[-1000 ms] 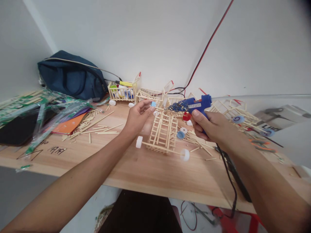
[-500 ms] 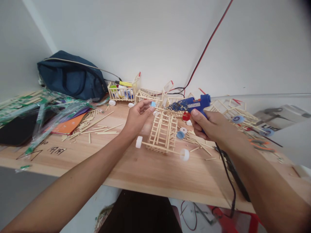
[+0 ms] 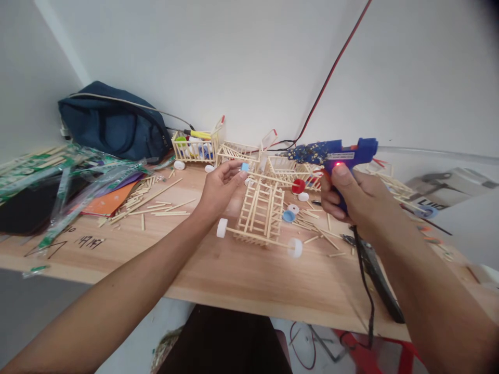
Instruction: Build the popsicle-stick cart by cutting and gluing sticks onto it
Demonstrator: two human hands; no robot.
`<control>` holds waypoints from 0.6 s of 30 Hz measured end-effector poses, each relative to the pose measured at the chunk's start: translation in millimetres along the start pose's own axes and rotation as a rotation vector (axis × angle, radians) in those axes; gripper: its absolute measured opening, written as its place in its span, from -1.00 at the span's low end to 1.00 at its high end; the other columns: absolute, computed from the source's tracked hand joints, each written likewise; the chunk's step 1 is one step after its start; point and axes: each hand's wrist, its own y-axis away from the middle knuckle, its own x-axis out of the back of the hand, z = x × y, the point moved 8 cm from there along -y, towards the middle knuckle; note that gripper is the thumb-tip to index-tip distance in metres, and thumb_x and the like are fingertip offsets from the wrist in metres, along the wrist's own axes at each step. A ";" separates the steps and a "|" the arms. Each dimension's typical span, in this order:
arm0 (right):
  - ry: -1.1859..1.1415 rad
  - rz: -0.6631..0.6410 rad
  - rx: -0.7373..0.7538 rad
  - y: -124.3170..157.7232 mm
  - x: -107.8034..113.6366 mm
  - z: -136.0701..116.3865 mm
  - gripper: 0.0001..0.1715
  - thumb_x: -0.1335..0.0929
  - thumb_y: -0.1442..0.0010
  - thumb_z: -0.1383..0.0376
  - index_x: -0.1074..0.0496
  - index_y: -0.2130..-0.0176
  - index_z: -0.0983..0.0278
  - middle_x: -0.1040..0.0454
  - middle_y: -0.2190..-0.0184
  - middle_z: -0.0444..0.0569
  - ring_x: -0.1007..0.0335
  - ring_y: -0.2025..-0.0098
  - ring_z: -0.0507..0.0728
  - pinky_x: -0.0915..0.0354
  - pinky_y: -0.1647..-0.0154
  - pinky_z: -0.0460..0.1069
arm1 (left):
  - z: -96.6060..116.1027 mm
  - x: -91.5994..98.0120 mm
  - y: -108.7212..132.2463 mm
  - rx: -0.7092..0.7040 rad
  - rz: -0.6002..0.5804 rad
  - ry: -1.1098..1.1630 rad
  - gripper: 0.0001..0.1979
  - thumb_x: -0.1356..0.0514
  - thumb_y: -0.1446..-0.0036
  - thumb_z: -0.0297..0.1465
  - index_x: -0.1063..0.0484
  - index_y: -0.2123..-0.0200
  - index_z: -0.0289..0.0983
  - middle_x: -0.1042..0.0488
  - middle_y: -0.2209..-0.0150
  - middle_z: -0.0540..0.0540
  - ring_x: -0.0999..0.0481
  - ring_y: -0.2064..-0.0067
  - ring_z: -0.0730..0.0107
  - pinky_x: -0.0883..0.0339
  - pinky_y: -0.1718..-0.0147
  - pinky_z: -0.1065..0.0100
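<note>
1. Pinching a light-blue plastic cap (image 3: 245, 167), the left hand (image 3: 224, 183) is nearer the wheeled pale-wooden-stick frame (image 3: 256, 208).
2. On the table (image 3: 234, 283), its length points forward.
3. The right hand (image 3: 353, 197), apart, grips a blue plastic glue gun (image 3: 360, 151).

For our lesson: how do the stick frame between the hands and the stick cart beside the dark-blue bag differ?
The stick cart holds coloured caps; none show in the stick frame. The stick cart stands near the wall; the stick frame lies nearer the camera. Both are pale, with white wheels.
</note>
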 end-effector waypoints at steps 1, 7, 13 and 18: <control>0.000 0.004 0.009 1.3 0.6 -2.4 -0.39 -0.25 -0.24 -0.24 -0.20 0.41 0.22 -0.11 0.57 -0.21 -0.06 0.66 -0.09 0.17 0.68 -0.08 | -0.1 -0.1 0.1 0.001 -0.001 0.000 -0.65 -0.36 -0.06 -0.27 -0.52 0.09 -0.26 -0.58 0.09 -0.15 -0.55 0.07 0.30 -0.36 -0.08 0.18; 0.203 -0.016 -0.072 8.0 7.7 5.7 -0.32 -0.22 -0.24 -0.26 -0.14 0.53 0.23 -0.09 0.66 -0.21 0.02 0.70 -0.09 0.17 0.68 -0.07 | -0.4 0.3 0.3 0.001 0.002 0.005 -0.64 -0.36 -0.06 -0.26 -0.51 0.09 -0.27 -0.58 0.10 -0.15 -0.55 0.06 0.28 -0.36 -0.08 0.18; 0.296 -0.033 -0.138 12.3 12.3 18.8 -0.27 -0.19 -0.21 -0.31 -0.13 0.56 0.22 -0.10 0.75 -0.20 0.04 0.72 -0.09 0.18 0.67 -0.07 | 0.2 0.1 0.0 0.005 0.002 -0.002 -0.64 -0.36 -0.06 -0.29 -0.51 0.07 -0.28 -0.57 0.07 -0.17 -0.55 0.03 0.27 -0.35 -0.10 0.18; 0.298 -0.019 -0.117 9.8 14.8 25.7 -0.25 -0.20 -0.16 -0.35 -0.14 0.56 0.23 -0.10 0.72 -0.21 -0.02 0.71 -0.08 0.14 0.69 -0.10 | 1.7 -0.3 0.8 0.010 0.001 -0.008 -0.62 -0.36 -0.05 -0.27 -0.50 0.07 -0.28 -0.56 0.07 -0.16 -0.55 0.04 0.28 -0.35 -0.09 0.19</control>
